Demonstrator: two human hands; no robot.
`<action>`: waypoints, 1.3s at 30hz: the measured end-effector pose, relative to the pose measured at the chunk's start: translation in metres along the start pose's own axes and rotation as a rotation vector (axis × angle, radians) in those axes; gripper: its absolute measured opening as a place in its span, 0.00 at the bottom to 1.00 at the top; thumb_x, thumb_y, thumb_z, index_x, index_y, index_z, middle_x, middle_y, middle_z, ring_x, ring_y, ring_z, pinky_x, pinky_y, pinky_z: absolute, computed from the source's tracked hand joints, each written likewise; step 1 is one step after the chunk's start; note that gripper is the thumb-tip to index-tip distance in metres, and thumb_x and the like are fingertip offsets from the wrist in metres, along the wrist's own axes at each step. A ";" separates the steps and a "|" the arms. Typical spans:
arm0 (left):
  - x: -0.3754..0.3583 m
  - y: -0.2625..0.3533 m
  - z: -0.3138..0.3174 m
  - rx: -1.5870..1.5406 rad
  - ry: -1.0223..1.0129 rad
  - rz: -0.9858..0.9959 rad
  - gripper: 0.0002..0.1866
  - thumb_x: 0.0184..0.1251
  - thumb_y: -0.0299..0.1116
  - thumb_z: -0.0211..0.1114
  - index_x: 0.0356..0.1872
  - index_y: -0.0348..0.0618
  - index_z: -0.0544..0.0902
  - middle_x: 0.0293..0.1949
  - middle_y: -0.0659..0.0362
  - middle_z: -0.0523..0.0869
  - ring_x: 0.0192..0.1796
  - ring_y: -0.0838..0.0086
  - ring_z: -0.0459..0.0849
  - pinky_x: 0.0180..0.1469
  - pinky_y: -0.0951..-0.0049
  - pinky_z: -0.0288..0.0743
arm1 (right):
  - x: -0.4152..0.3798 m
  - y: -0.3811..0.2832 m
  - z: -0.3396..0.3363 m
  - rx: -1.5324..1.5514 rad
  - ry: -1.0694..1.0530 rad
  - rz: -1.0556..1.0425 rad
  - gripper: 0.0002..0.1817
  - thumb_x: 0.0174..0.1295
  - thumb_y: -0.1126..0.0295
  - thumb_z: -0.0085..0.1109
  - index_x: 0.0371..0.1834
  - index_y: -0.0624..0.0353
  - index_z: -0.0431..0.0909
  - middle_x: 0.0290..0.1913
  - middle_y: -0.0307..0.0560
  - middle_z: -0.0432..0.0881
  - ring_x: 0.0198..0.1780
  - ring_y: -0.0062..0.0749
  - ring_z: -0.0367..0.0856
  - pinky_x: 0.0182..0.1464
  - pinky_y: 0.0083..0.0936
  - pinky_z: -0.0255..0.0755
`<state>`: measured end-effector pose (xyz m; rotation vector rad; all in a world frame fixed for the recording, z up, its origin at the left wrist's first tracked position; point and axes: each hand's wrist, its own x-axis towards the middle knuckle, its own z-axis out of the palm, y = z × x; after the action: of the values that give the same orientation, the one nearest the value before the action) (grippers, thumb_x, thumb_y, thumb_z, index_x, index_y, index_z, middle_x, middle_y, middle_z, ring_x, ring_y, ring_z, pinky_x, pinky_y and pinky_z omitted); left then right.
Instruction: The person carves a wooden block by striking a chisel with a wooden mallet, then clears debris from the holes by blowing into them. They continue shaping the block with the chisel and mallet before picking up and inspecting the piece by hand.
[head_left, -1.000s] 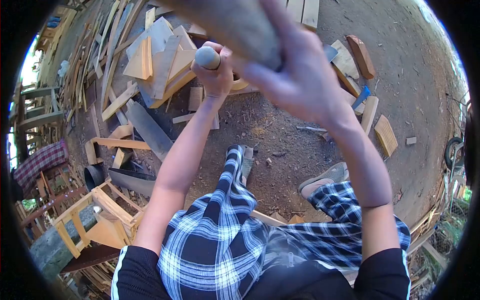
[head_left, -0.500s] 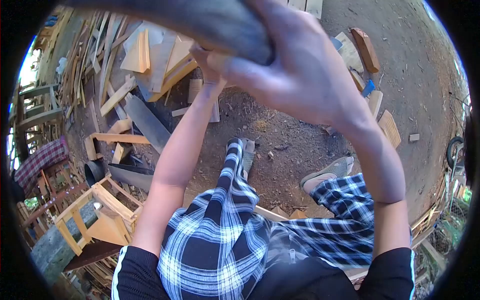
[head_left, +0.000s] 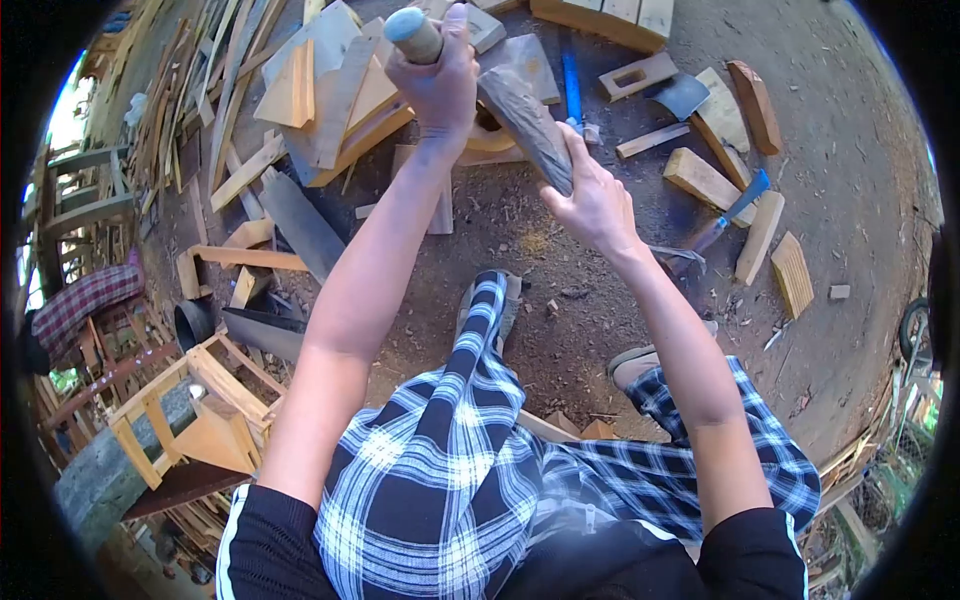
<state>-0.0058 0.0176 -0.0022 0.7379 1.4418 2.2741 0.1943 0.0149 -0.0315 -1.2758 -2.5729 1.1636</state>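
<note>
My left hand [head_left: 440, 90], at the top centre, is wrapped round a round handle with a pale bluish end [head_left: 413, 36]. To its right, my right hand [head_left: 592, 195] grips the near end of a thick, rough grey-brown wooden piece [head_left: 525, 125]. That piece slants from upper left down to my right hand. A curved light wooden piece [head_left: 490, 140] shows partly behind it. A blue tool [head_left: 571, 85] lies on the ground just beyond my right hand.
A chisel-like tool with a blue blade [head_left: 730, 210] lies at the right among wood blocks [head_left: 760, 238]. Boards [head_left: 345, 110] are piled at the upper left. A wooden frame [head_left: 150, 430] stands lower left. My feet are below my hands.
My right hand has moved down and right with the thick wooden piece, which no longer sweeps blurred across the top. My left hand, earlier partly hidden, now shows round the handle.
</note>
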 end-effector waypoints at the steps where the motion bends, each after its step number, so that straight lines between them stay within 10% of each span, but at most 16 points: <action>1: -0.003 0.009 0.004 0.028 -0.035 0.002 0.13 0.69 0.27 0.66 0.26 0.47 0.72 0.15 0.67 0.71 0.13 0.85 0.65 0.17 0.80 0.58 | 0.001 -0.003 0.000 0.029 -0.019 0.037 0.43 0.57 0.59 0.63 0.76 0.43 0.53 0.56 0.63 0.81 0.53 0.62 0.83 0.57 0.50 0.77; 6: 0.003 0.014 -0.015 -0.063 -0.260 -0.146 0.17 0.70 0.29 0.65 0.22 0.51 0.68 0.13 0.68 0.68 0.13 0.84 0.63 0.19 0.80 0.59 | 0.003 0.004 -0.001 0.046 -0.035 0.049 0.45 0.55 0.55 0.63 0.76 0.43 0.52 0.58 0.66 0.80 0.53 0.64 0.83 0.57 0.51 0.76; 15: -0.016 0.018 0.001 -0.019 0.150 0.035 0.14 0.68 0.30 0.67 0.25 0.46 0.72 0.14 0.67 0.72 0.13 0.87 0.68 0.15 0.84 0.61 | 0.023 0.012 0.000 0.489 -0.149 0.018 0.45 0.54 0.50 0.63 0.76 0.47 0.55 0.61 0.63 0.75 0.61 0.48 0.77 0.64 0.42 0.69; 21: -0.023 0.031 0.005 0.037 -0.054 0.134 0.16 0.69 0.29 0.66 0.23 0.48 0.68 0.14 0.68 0.68 0.13 0.86 0.63 0.16 0.80 0.57 | 0.029 0.012 -0.001 0.577 -0.225 0.021 0.46 0.55 0.49 0.64 0.76 0.50 0.55 0.67 0.58 0.70 0.68 0.44 0.70 0.69 0.40 0.64; 39: -0.014 0.007 -0.002 -0.018 0.169 0.157 0.16 0.68 0.38 0.70 0.26 0.44 0.73 0.16 0.67 0.74 0.15 0.88 0.71 0.17 0.85 0.65 | 0.027 0.010 0.000 0.551 -0.197 0.014 0.48 0.54 0.46 0.63 0.77 0.48 0.54 0.69 0.60 0.69 0.70 0.47 0.68 0.72 0.43 0.61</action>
<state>0.0043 0.0061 0.0000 0.6904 1.4812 2.5192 0.1829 0.0370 -0.0453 -1.0894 -2.1088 1.9040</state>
